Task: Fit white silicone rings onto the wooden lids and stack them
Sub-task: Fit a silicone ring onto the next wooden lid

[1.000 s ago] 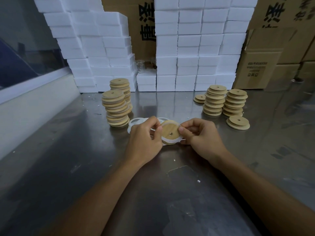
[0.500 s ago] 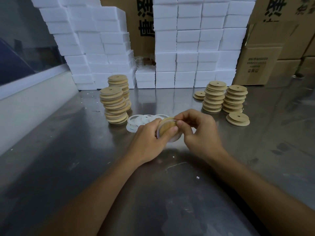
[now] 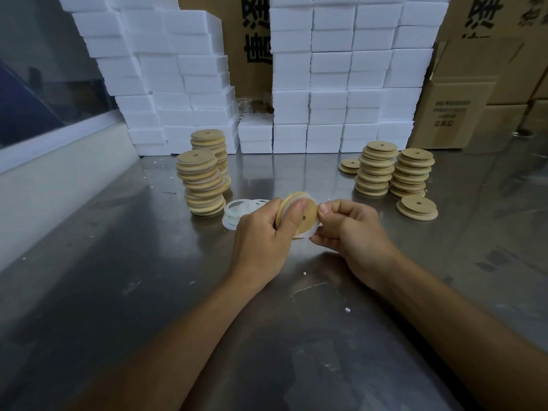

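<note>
A round wooden lid (image 3: 308,213) with a small centre hole is held tilted above the steel table, a white silicone ring (image 3: 313,231) around its edge. My left hand (image 3: 264,235) grips its left side, thumb across the face. My right hand (image 3: 353,229) pinches the ring and lid at the right edge. Loose white rings (image 3: 237,210) lie on the table just behind my left hand. Two tall stacks of lids with rings (image 3: 201,182) stand at the back left. Stacks of plain lids (image 3: 394,170) stand at the back right.
A steel table (image 3: 148,277) carries everything. White foam boxes (image 3: 341,84) are piled along the back, cardboard cartons (image 3: 462,108) at the far right. A low white wall (image 3: 53,173) runs along the left side. Small white crumbs lie on the table.
The lid has been lifted from lying flat near the table and turned up on edge, tilted toward me. Both hands have shifted their grip around its rim.
</note>
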Demonstrator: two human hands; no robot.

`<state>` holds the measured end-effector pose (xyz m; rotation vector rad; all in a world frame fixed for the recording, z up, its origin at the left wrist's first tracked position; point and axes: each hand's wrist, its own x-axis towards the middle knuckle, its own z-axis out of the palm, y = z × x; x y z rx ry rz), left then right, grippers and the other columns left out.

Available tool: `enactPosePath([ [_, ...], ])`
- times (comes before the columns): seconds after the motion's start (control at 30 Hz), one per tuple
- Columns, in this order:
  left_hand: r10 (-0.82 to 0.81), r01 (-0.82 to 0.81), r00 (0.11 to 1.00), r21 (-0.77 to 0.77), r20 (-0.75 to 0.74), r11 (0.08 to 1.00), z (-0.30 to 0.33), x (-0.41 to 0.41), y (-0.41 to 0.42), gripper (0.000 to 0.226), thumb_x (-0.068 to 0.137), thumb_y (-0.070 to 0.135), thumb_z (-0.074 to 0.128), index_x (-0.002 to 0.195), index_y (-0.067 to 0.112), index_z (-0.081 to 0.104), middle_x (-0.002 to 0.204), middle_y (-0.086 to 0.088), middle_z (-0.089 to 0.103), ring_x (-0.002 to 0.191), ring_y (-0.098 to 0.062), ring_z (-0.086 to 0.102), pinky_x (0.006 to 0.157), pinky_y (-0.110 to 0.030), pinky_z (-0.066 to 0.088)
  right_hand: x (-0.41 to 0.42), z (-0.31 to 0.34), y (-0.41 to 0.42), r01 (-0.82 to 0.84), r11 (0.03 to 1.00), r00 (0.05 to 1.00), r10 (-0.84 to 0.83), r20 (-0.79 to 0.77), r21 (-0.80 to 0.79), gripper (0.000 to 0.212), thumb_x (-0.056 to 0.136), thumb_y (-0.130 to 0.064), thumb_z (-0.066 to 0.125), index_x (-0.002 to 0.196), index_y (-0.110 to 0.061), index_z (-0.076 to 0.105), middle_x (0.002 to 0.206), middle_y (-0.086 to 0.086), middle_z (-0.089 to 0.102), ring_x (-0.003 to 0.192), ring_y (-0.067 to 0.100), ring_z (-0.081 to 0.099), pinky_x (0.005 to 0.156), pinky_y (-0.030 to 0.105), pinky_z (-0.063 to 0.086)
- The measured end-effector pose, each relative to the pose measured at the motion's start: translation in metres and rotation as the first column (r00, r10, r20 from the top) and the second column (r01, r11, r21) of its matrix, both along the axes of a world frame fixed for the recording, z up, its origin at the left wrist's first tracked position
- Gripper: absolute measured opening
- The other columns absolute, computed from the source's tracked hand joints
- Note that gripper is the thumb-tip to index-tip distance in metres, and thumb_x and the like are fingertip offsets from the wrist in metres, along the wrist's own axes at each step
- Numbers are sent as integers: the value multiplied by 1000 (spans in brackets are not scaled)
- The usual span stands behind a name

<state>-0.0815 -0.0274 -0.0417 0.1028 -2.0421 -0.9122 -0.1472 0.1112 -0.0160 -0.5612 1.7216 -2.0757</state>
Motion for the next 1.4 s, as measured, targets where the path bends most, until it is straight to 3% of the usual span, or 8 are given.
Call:
enactPosePath([
  [0.37,-67,65,996,36,53,997,2,3,6,41,90,49,61,67,17,51,58,0,50,55,-13,46,51,-25,40,5,0,-5,-152,970,933,205,296,-190,30,106,-22,41,104,-6,67,83,2,76,80,17,74,71,28,59],
  [0.47,-144,129,974,91,177,987,2,3,6,39,82,48,60,74,11,66,65,-6,65,62,-23,61,62,-43,51,6,-4,-5,-20,1000,999,20,-27,-18,20,103,-15,48,97,-3,64,80,6,73,74,13,69,62,26,55],
  [0.57,-236,193,929,171,285,966,3,4,5,32,73,46,59,65,14,64,61,-5,65,60,-21,61,59,-43,54,6,-5,-3,108,987,834,-26,-552,117,10,97,-3,55,88,-3,59,71,1,61,64,9,57,58,27,49],
  [0.63,-253,198,923,207,289,958,2,5,3,31,72,44,60,65,14,64,62,-5,65,61,-17,62,61,-43,54,5,-5,-2,92,986,776,17,-630,141,10,96,-5,57,87,-6,60,72,-2,61,65,9,56,61,29,48],
  [0.8,-170,156,940,70,296,985,0,5,1,46,75,53,53,70,10,67,67,-9,67,66,-26,65,64,-50,52,3,-4,-1,28,987,873,54,-485,160,16,97,-17,57,86,-7,63,65,-6,66,62,3,62,58,21,52],
  [0.97,-129,144,955,-38,265,989,2,6,3,54,80,58,47,78,10,71,71,-7,69,68,-23,65,65,-48,53,1,-2,0,-5,997,962,27,-272,83,20,98,-13,56,84,-1,64,71,12,67,70,26,63,72,44,56],
  [1.2,-118,130,964,-34,238,991,4,7,5,59,81,58,46,79,4,70,73,-11,69,70,-26,64,67,-49,52,-5,0,4,-126,992,982,129,-140,31,24,95,-18,58,78,-2,63,68,9,68,65,17,66,62,28,57],
  [1.4,-101,114,968,-42,228,993,5,8,5,62,80,60,44,80,4,71,73,-11,69,70,-26,65,67,-48,53,-6,-4,3,-161,987,985,162,-57,23,33,97,-27,55,85,2,66,78,14,72,74,23,70,72,38,60],
])
